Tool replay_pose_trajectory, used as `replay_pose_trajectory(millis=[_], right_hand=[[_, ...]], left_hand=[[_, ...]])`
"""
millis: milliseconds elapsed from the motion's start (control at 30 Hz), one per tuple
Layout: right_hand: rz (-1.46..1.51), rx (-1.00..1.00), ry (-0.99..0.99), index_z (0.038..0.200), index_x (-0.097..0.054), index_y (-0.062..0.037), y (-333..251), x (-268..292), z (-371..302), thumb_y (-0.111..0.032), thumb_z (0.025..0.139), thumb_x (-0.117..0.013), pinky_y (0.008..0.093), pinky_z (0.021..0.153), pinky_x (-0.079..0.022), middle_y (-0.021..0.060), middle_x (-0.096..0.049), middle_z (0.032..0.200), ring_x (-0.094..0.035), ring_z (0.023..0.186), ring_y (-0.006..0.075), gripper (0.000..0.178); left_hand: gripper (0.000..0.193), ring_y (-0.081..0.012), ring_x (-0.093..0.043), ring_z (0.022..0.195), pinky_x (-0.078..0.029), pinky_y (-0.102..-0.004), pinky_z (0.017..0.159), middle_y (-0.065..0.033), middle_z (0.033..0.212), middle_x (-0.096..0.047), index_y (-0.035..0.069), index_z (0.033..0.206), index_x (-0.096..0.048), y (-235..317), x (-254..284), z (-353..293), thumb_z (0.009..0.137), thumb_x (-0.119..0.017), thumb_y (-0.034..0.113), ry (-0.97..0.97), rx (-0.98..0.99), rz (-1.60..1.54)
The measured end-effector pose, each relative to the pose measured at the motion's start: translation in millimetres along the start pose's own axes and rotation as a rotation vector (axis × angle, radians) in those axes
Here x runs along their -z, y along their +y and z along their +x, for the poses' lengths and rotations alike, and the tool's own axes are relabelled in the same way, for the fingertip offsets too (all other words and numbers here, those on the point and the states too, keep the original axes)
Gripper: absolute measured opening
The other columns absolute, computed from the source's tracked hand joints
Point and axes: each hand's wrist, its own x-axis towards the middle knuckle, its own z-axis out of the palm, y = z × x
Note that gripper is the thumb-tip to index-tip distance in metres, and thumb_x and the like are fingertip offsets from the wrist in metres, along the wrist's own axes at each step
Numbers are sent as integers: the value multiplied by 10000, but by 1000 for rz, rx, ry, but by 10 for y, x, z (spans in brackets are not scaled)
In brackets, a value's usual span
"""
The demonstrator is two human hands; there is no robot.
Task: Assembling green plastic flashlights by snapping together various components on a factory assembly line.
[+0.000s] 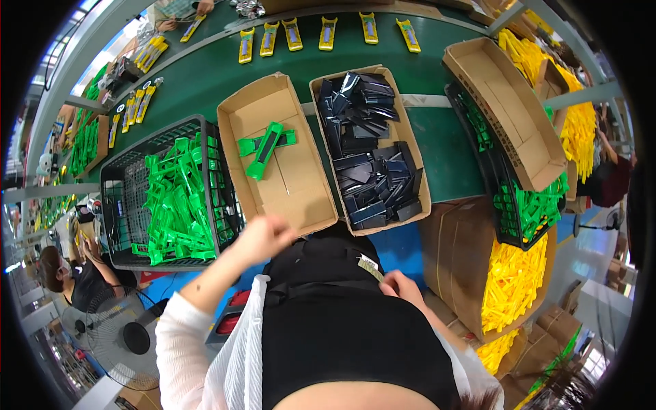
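Observation:
My left hand (266, 239) is closed, its fingers curled over the near edge of a shallow cardboard box (294, 195); anything inside them is hidden. Two green plastic holders with black strips lie crossed in that box, the upper green holder (266, 150) across the lower one. My right hand (404, 287) rests low at my lap, beside a pale label (370, 265) on the dark clothing. Its fingers are bent together, and what they hold, if anything, cannot be made out. A second cardboard box (425, 198) holds many flat black pieces (372, 181).
A black basket (123, 258) of green plastic parts (179, 198) stands on the left. To the right, an empty carton (509, 109) lies over another basket of green parts (536, 205), above yellow parts (516, 283). Yellow holders (328, 34) line the green conveyor (198, 82); other people work at left.

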Motion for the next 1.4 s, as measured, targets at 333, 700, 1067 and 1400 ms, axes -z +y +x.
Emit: replay_pose_trajectory(millis=[333,700,1067,1400], right_hand=[[-150,-147,-267,807,-472,-42,404,379,-129,-221,869,-506,312,638,-415,123,-509,731,-536,700,223,193],[12,420,-350,607,-426,-14,-613,459,789,-237,893,-537,344,466,-343,114,-390,541,-397,488,263,379],[-235,83,-501,694,-496,-6,-739,565,1089,-325,877,-529,341,536,-408,106,-525,618,-532,565,215,369],[-571,476,-231,687,-526,-10,-977,-15,1899,-265,821,-560,436,602,-454,181,-570,672,-584,679,349,290]], left_hand=[[226,-72,-484,607,-414,-243,556,-10,680,-540,23,808,-597,543,-191,-756,832,-641,244,-79,227,-652],[104,-63,-530,686,-438,-220,631,13,714,-582,16,823,-603,160,-208,-1342,782,-639,105,-421,454,-849],[217,-102,-573,788,-453,-237,733,-20,827,-625,15,952,-590,148,-248,-875,874,-563,217,-269,460,-696],[230,-177,-592,677,-471,-303,674,-76,730,-631,-9,775,-605,-619,-454,-1367,809,-596,219,129,538,-416]])
